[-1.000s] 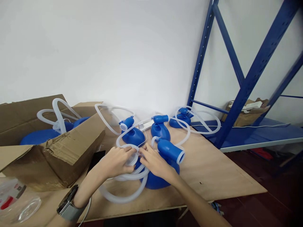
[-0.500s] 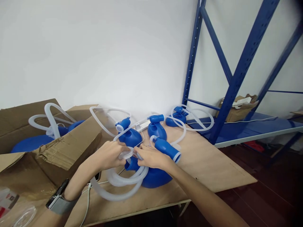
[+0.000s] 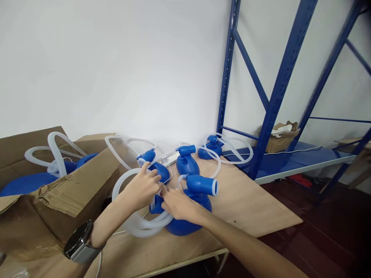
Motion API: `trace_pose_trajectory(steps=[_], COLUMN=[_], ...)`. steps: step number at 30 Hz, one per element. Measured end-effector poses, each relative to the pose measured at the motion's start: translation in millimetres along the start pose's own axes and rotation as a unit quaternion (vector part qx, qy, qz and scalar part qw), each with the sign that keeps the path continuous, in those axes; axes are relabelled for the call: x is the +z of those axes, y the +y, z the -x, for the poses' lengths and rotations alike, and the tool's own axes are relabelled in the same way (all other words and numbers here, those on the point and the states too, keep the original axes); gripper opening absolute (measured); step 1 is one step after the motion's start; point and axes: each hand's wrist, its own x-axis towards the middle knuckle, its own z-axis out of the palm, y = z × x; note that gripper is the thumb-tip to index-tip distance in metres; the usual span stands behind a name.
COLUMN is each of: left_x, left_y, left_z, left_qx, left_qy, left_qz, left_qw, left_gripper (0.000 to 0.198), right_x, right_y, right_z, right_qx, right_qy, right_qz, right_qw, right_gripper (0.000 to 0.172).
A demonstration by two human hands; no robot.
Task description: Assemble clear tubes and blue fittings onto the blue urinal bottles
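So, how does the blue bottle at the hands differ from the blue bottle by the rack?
The front blue bottle is partly hidden by the right hand; the rear blue bottle has no hand near it.
The front bottle looks larger, probably because it is nearer; the rear one looks smaller.
Pale tubing loops left of the front bottle; beside the rear bottle, tubing spreads right.
Both have blue bodies.

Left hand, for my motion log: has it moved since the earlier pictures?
Yes: the left hand has risen in view, nearer the power strip's level.
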Motion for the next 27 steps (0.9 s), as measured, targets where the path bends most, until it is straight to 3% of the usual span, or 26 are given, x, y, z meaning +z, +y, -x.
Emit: trace_pose_trajectory(steps=[4,10,17,20,23,27], left_x=[12.5,21.4,24.1,28.5,32.2,34.4], left_y=[2,6,21,19,12,8], left_z=[-2,4,4,4,6,8], left_qx=[0.027,0.029,0.002,-0.068,-0.135,-0.145], left_qy=[0.057,0.096,0.167,0.145,0.096,0.059], left_qz=[-0.020,-0.020,-0.053,-0.004,0.078,0.131], left_qw=[0.998,0.995,0.985,0.987,0.983,0.979], left_gripper=[0.022,0.022,0.024,0.027,0.032,0.036], right_x=[-9,-7,-2,0,0,-2], right_y=[1,9,22,23,28,46], right_z=[-2,-13,-6,4,14,26], right_qx=[0.003,-0.012,0.005,0.012,0.004,-0.021], right_qy=[-0.043,-0.062,-0.014,0.026,0.069,0.007], right_qz=[-0.016,-0.034,-0.070,-0.089,-0.179,-0.239], right_qw=[0.999,0.997,0.997,0.996,0.981,0.971], right_gripper=[0.029,0.025,0.039,0.037,0.039,0.056])
